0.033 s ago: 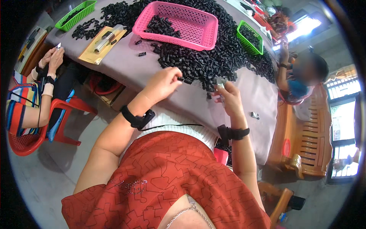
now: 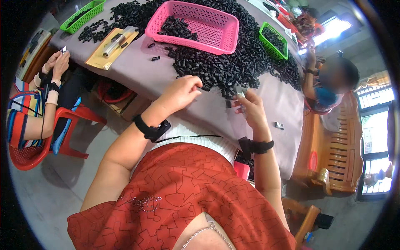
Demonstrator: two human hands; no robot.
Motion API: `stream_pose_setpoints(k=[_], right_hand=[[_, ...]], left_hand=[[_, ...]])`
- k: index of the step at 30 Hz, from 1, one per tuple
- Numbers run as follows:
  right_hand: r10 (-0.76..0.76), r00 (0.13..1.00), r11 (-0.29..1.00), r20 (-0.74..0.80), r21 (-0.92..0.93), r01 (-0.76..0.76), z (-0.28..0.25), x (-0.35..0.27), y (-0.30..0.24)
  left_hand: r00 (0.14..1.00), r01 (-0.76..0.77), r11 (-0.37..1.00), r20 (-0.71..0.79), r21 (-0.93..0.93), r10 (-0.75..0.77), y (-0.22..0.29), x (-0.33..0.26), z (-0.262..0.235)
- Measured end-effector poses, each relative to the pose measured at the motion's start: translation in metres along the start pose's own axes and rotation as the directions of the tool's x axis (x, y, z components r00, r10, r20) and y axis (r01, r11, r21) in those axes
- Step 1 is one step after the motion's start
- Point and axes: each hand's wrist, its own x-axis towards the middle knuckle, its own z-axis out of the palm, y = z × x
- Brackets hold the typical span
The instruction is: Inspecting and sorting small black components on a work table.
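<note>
The left hand (image 2: pixel 181 92) is curled, fingertips pinched together at the near edge of the pile of small black parts (image 2: pixel 233 62); whether a part sits between the fingertips cannot be told. The right hand (image 2: pixel 248 107) is closed around a small pale grey piece (image 2: pixel 240 92), which stands up out of the grip with its long axis roughly vertical in the picture, its upper end pointing away from the person toward the pile. Both hands sit over the near side of the desk (image 2: pixel 200 112), which is covered in a mauve cloth, and both wrists carry black bands. The pile spreads across the middle of the desk and around a pink basket (image 2: pixel 216 31) that itself holds a heap of the same black parts. A green basket (image 2: pixel 273 41) lies to the right of the pink one, and another green basket (image 2: pixel 83 16) lies at the far left. A yellow sheet with a clear packet (image 2: pixel 111 46) lies left of the pink basket. A small metal piece (image 2: pixel 278 124) lies alone on the cloth, right of the right hand. One co-worker sits at the left on a red chair (image 2: pixel 33 150), another at the right end of the desk.
</note>
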Motion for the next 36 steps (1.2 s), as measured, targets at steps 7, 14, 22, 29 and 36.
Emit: stream_pose_setpoints(k=[7,14,22,29,36], right_hand=[[0.031,1.0,0.994,-0.003,0.105,-0.031,0.016,0.0,0.01],[-0.084,0.996,0.996,-0.008,0.011,0.084,0.031,-0.016,0.001],[-0.072,0.996,0.994,0.049,-0.074,0.076,0.036,-0.022,0.024],[-0.081,0.996,0.996,0.046,0.032,0.079,0.047,-0.031,0.013],[-0.217,0.955,0.97,0.203,0.154,0.188,0.059,-0.043,-0.012]], left_hand=[[0.995,-0.071,0.973,-0.06,0.218,0.086,0.002,0.0,0.018],[0.994,0.012,0.943,-0.108,0.333,0.026,-0.005,0.001,0.018],[0.989,-0.051,0.954,-0.117,0.294,0.089,-0.003,0.001,0.016],[0.993,0.115,0.968,-0.001,-0.222,-0.118,0.01,-0.001,0.023],[0.832,0.529,0.181,0.463,-0.829,-0.306,0.025,-0.003,0.02]])
